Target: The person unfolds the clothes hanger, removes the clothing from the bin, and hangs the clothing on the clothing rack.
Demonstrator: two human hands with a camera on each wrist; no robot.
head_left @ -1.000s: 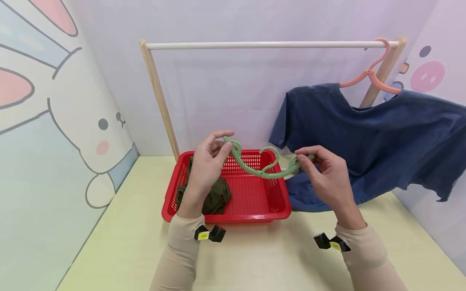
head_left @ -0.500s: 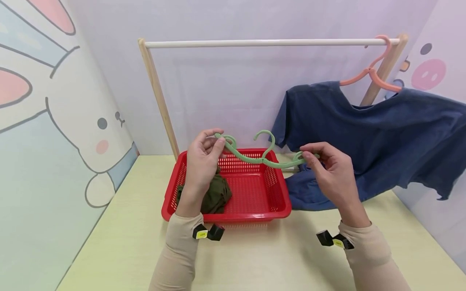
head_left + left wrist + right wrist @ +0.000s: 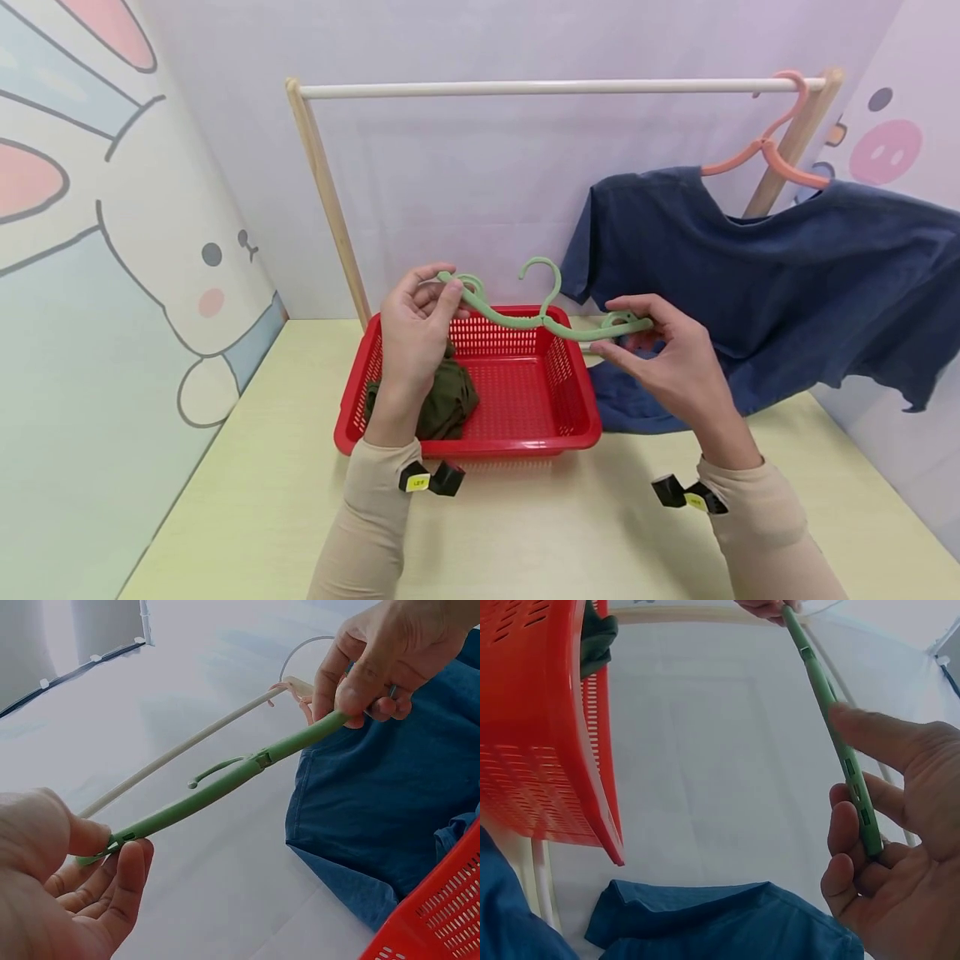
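Note:
A green plastic clothes hanger (image 3: 513, 321) is held in the air above the red basket, hook upward. My left hand (image 3: 414, 337) pinches its left end between thumb and fingers. At the other end my right hand (image 3: 678, 362) holds it, thumb on the near side and fingers curled behind. In the left wrist view the hanger (image 3: 202, 796) has a joint at its middle. Slots show along the right arm of the hanger (image 3: 841, 746) in the right wrist view. Dark green cloth (image 3: 448, 402) lies bunched in the basket's left part, partly hidden by my left wrist.
The red basket (image 3: 510, 448) stands on the pale table (image 3: 540, 525). Behind it rises a rack with a white rail (image 3: 525, 87) and wooden posts. A navy T-shirt (image 3: 675, 242) hangs at the rail's right end on a pink hanger (image 3: 795, 173), its hem reaching the table.
The green hanger has risen and its hook has turned more upright. My left hand has shifted slightly left and up. My right thumb has slid inward along the hanger's arm.

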